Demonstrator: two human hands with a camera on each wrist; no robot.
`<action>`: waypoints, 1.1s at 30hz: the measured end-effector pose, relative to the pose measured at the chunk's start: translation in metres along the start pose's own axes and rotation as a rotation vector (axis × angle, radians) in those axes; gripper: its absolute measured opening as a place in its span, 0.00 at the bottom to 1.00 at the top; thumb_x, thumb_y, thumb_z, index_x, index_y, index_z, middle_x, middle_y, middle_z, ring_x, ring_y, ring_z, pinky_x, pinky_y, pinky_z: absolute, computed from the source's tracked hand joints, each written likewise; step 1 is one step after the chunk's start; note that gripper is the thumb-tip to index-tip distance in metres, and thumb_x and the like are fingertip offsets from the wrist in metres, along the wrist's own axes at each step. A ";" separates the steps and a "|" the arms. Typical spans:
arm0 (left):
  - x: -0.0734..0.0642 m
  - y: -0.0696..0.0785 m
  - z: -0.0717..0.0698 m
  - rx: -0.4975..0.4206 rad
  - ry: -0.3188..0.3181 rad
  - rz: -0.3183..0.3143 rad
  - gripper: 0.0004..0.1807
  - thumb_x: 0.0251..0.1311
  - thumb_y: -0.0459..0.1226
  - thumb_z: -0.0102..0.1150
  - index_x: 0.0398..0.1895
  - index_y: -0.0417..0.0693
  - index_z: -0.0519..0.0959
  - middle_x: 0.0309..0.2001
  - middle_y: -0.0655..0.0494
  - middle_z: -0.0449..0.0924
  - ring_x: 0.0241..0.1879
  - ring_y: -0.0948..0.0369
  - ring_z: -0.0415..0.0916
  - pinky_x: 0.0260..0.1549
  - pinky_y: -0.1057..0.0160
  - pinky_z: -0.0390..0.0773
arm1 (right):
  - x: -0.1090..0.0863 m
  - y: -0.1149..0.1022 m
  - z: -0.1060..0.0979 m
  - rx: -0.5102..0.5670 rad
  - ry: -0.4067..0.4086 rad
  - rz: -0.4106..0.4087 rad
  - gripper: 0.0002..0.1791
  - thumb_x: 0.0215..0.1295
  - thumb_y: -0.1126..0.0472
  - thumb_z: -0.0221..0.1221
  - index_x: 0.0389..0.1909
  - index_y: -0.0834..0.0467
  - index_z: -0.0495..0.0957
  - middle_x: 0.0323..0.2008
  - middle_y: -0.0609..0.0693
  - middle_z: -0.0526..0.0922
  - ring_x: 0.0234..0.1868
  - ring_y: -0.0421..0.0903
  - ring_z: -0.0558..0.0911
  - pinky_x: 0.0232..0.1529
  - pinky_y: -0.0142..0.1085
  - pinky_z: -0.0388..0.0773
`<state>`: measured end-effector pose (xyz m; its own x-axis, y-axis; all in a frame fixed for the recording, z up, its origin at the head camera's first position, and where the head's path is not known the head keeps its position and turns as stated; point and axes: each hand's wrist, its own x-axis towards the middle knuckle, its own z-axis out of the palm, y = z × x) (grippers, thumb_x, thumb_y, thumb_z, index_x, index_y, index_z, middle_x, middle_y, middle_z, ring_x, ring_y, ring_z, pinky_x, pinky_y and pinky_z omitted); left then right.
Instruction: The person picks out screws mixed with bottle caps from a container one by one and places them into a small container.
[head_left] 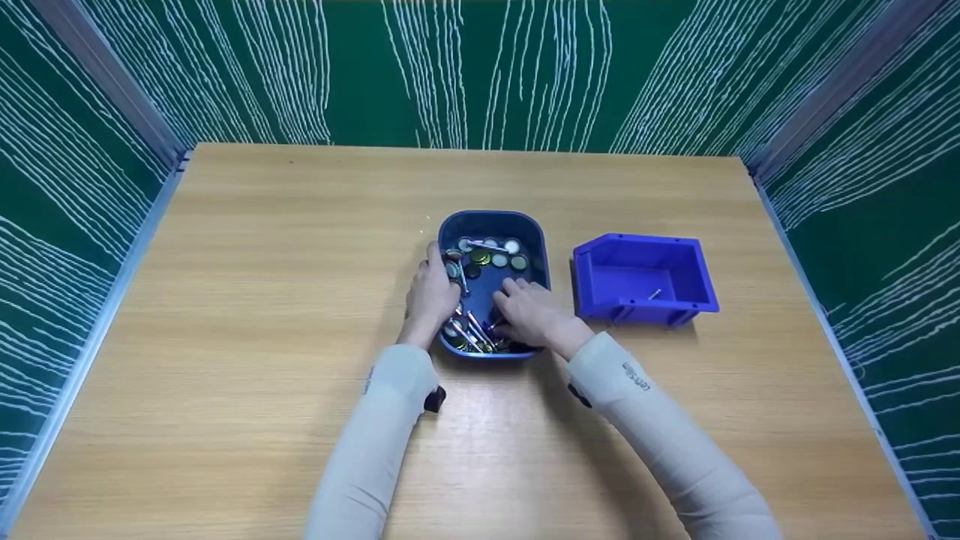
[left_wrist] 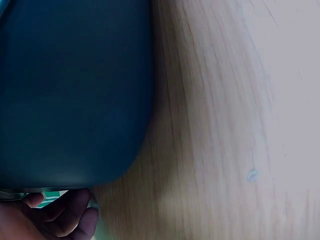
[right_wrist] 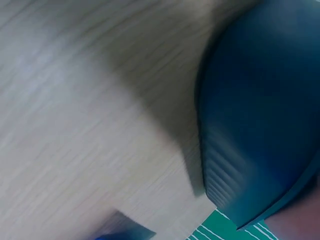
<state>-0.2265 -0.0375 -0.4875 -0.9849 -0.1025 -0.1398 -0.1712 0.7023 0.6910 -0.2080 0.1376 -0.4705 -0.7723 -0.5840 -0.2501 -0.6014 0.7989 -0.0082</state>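
Observation:
A dark blue rounded tub (head_left: 491, 219) holds several bottle caps (head_left: 519, 262) in gold and silver, and several shiny metal screws (head_left: 491, 245). Its left wall is gripped by my left hand (head_left: 433, 294), thumb over the rim and fingers along the outside. The left wrist view shows those curled fingers (left_wrist: 75, 220) against the tub wall. My right hand (head_left: 534, 311) reaches over the right rim, with its fingers down in the tub beside the screws at the near end. Those fingertips are hidden, so I cannot tell whether they pinch anything.
A purple-blue open-front bin (head_left: 637, 300) stands right of the tub, with one small screw (head_left: 655, 294) lying inside. The wooden table (head_left: 300, 247) ends at green walls (head_left: 360, 75) with white streaks at the back and sides.

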 end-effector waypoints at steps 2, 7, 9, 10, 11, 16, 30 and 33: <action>0.000 0.000 0.001 0.004 0.000 -0.003 0.41 0.63 0.34 0.55 0.77 0.48 0.50 0.63 0.36 0.71 0.59 0.41 0.75 0.54 0.41 0.76 | 0.000 -0.002 0.002 -0.027 0.009 -0.008 0.24 0.67 0.48 0.60 0.53 0.63 0.75 0.49 0.60 0.76 0.51 0.59 0.77 0.55 0.51 0.75; 0.000 -0.001 0.001 0.010 -0.001 -0.008 0.41 0.63 0.34 0.55 0.78 0.48 0.50 0.64 0.36 0.71 0.59 0.41 0.75 0.55 0.42 0.76 | 0.000 -0.003 0.006 -0.047 0.047 -0.016 0.17 0.68 0.58 0.58 0.54 0.61 0.75 0.49 0.60 0.77 0.50 0.59 0.78 0.53 0.52 0.77; 0.000 -0.001 0.001 0.010 0.001 -0.008 0.41 0.63 0.34 0.55 0.77 0.48 0.50 0.64 0.36 0.71 0.59 0.41 0.75 0.55 0.41 0.75 | -0.001 -0.003 0.007 -0.044 0.074 -0.022 0.15 0.68 0.61 0.57 0.52 0.61 0.76 0.47 0.59 0.78 0.49 0.59 0.78 0.51 0.52 0.77; 0.000 -0.001 0.001 0.011 0.002 -0.008 0.41 0.63 0.34 0.55 0.77 0.48 0.50 0.64 0.36 0.71 0.59 0.41 0.75 0.55 0.41 0.75 | -0.001 -0.002 0.008 -0.036 0.087 -0.023 0.13 0.68 0.61 0.56 0.51 0.61 0.76 0.46 0.59 0.78 0.48 0.59 0.78 0.50 0.52 0.77; 0.000 -0.001 0.001 0.012 0.002 -0.006 0.40 0.63 0.34 0.55 0.77 0.48 0.50 0.64 0.37 0.71 0.59 0.41 0.75 0.55 0.41 0.75 | -0.001 -0.002 0.009 -0.028 0.102 -0.025 0.12 0.69 0.60 0.55 0.50 0.60 0.75 0.45 0.59 0.78 0.47 0.58 0.79 0.49 0.52 0.78; 0.000 -0.001 0.001 0.019 -0.001 0.001 0.40 0.63 0.34 0.53 0.77 0.49 0.50 0.64 0.37 0.71 0.60 0.41 0.74 0.56 0.42 0.74 | 0.000 0.001 0.011 0.069 0.182 -0.034 0.09 0.75 0.56 0.49 0.45 0.57 0.72 0.40 0.58 0.81 0.40 0.60 0.80 0.40 0.51 0.79; 0.001 0.000 0.001 0.010 0.001 -0.009 0.41 0.62 0.34 0.55 0.77 0.48 0.50 0.65 0.36 0.70 0.61 0.41 0.73 0.57 0.42 0.74 | -0.001 0.008 0.007 0.252 0.230 -0.017 0.17 0.61 0.72 0.58 0.49 0.64 0.64 0.39 0.64 0.80 0.41 0.62 0.83 0.40 0.52 0.82; 0.001 0.000 0.001 0.008 0.003 -0.011 0.41 0.62 0.34 0.55 0.77 0.48 0.50 0.65 0.36 0.70 0.61 0.41 0.74 0.57 0.42 0.74 | -0.001 0.008 0.004 0.297 0.228 -0.007 0.21 0.57 0.74 0.60 0.49 0.64 0.64 0.42 0.63 0.79 0.44 0.62 0.83 0.45 0.52 0.82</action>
<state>-0.2277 -0.0368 -0.4890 -0.9830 -0.1123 -0.1454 -0.1819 0.7069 0.6836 -0.2110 0.1454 -0.4740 -0.8144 -0.5797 -0.0276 -0.5469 0.7825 -0.2976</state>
